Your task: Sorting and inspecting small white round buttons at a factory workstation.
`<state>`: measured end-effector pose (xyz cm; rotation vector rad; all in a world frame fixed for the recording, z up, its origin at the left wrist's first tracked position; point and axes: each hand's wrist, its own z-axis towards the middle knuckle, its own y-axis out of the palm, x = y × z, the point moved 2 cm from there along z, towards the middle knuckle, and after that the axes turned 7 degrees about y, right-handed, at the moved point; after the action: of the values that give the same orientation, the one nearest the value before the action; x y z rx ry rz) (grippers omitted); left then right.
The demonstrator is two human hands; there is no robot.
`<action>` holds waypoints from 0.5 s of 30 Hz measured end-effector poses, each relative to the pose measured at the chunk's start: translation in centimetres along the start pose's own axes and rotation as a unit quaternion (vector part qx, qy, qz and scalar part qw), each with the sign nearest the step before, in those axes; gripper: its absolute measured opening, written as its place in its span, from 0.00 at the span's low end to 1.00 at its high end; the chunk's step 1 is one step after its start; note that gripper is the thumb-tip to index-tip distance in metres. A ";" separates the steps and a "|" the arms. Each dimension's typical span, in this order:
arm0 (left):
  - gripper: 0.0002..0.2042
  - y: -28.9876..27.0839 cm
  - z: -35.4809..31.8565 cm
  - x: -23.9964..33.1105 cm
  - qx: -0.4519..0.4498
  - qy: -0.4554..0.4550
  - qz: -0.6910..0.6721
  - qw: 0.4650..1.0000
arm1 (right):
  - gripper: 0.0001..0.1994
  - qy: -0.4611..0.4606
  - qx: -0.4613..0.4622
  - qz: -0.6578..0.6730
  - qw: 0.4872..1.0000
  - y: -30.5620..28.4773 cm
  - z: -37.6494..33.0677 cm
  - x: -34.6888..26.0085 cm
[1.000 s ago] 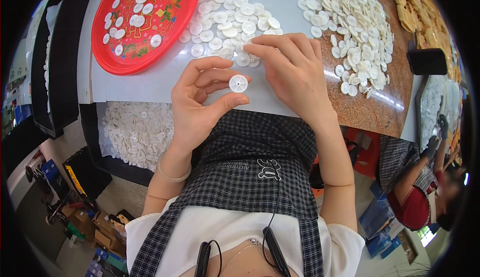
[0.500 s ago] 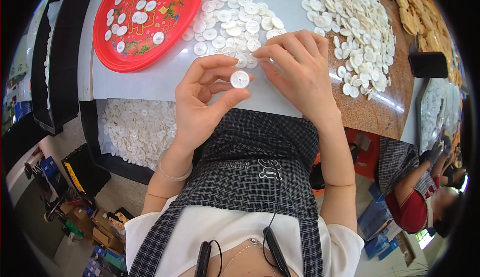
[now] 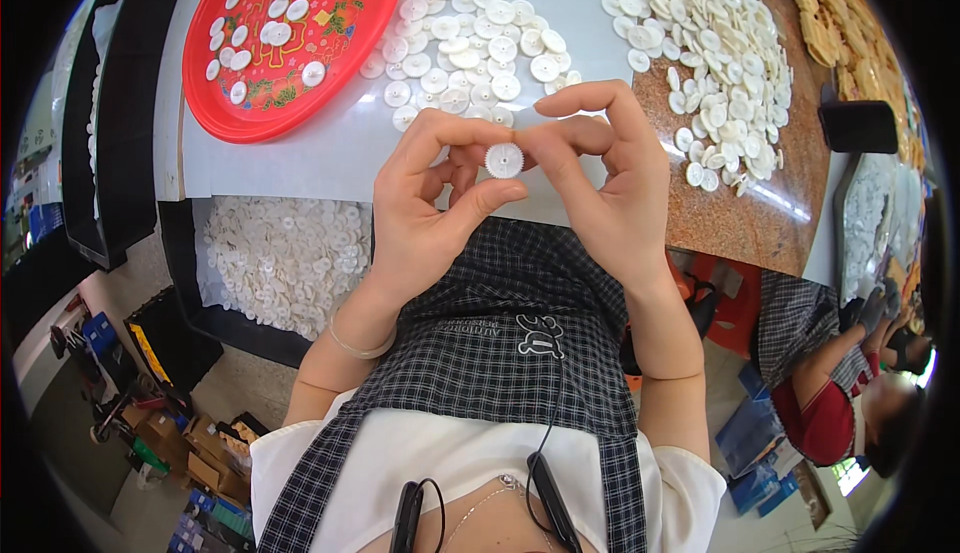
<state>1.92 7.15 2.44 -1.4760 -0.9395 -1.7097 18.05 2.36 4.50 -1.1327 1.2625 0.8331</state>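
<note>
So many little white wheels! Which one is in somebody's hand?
The white wheel held in the left hand, with the right hand's fingertips close by. Others lie loose in the red tray or in piles.

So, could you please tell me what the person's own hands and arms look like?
The left hand and right hand are both ungloved. The forearms are bare too, below short white sleeves. A thin, pale bangle circles the left wrist; none shows on the right.

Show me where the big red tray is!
The red tray lies at the head view's upper left, beside the loose white gears, beyond the left hand.
</note>
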 end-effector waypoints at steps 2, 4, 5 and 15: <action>0.16 -0.1 0.0 -0.1 -0.001 0.015 -0.009 1.000 | 0.10 0.003 0.012 -0.001 1.000 0.0 0.2 0.1; 0.16 -0.3 -0.1 0.0 0.006 0.010 -0.011 1.000 | 0.09 0.006 0.022 -0.001 1.000 -0.1 0.4 0.5; 0.16 -0.3 -0.1 0.0 0.014 0.005 -0.014 1.000 | 0.09 -0.057 0.023 -0.114 0.992 -0.3 0.5 0.6; 0.16 -0.4 -0.2 0.5 0.021 -0.022 -0.015 0.999 | 0.15 -0.163 0.041 -0.278 0.946 1.3 0.9 1.9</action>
<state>1.43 7.18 2.87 -1.4843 -1.0197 -1.6738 17.40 3.36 2.35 -1.1483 0.6444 0.5056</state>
